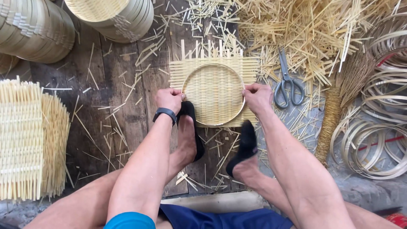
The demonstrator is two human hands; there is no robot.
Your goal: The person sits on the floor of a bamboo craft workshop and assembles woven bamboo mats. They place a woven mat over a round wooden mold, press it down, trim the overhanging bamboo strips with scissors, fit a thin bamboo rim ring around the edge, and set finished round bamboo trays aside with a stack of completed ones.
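- Head view: left hand (168, 99) and right hand (257, 96) pinch the round pale bamboo hoop (214, 94) at nine and three o'clock, seating it on the square woven bamboo mat (248, 68).
- Black-socked feet (190, 127) pin the mat's six o'clock edge to the wooden floor (118, 85), steadying it.

No packages, labels, signs or screens anywhere here that I can see, only woven bamboo work, loose strips, hoops and a pair of scissors lying about on the floor.

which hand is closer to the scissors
Right. The right hand grips the round woven tray's edge just left of the scissors; the left hand is across the tray, farther away.
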